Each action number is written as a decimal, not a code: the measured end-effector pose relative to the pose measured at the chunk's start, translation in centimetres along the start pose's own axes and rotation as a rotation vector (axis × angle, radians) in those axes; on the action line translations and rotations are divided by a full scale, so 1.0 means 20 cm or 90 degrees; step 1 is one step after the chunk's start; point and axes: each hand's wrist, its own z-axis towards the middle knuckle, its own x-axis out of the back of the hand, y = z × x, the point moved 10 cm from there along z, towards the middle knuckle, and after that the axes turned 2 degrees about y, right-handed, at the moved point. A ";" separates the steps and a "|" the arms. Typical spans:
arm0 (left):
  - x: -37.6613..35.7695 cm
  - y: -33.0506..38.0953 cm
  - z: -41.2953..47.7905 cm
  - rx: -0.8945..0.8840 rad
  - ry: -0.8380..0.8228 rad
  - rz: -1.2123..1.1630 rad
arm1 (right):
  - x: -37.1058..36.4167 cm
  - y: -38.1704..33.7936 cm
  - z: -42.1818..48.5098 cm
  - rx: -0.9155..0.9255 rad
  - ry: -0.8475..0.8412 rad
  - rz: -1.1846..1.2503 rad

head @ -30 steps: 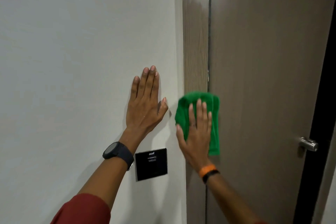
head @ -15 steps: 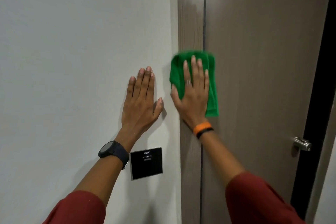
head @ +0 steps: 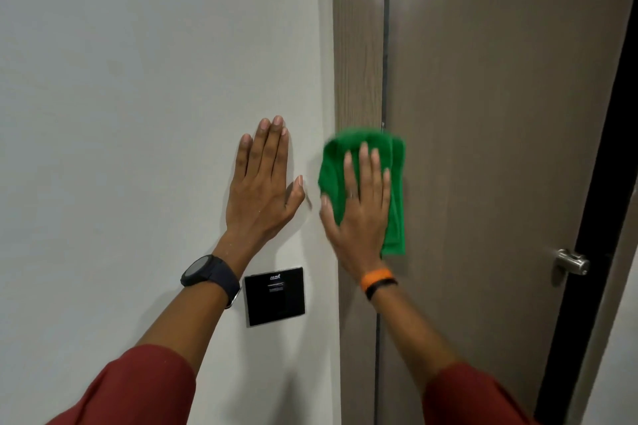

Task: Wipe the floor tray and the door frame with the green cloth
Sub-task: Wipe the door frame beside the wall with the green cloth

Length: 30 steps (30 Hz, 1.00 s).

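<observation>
One flat right hand [head: 359, 214] presses the green cloth [head: 366, 179] against the door frame [head: 357, 44].

— What's on the wall below the left hand?

— A black square wall panel [head: 274, 296], flat against the white wall [head: 138, 114], just beside the left wrist. It has small pale lettering at its top and a slot-like mark under that; the print is too small to read, so it may be a key-card holder.

— And to the right of the right hand?

— The brown door [head: 500, 114], its leaf filling most of that side. Well off to the lower right of that hand sits a metal door handle [head: 571, 262], silver and shiny, close to the door's far edge. Beyond that edge runs a black vertical strip [head: 593, 252].
</observation>
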 end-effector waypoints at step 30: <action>-0.01 0.01 -0.02 -0.005 0.010 0.001 | 0.11 -0.09 0.72 -0.005 0.131 0.009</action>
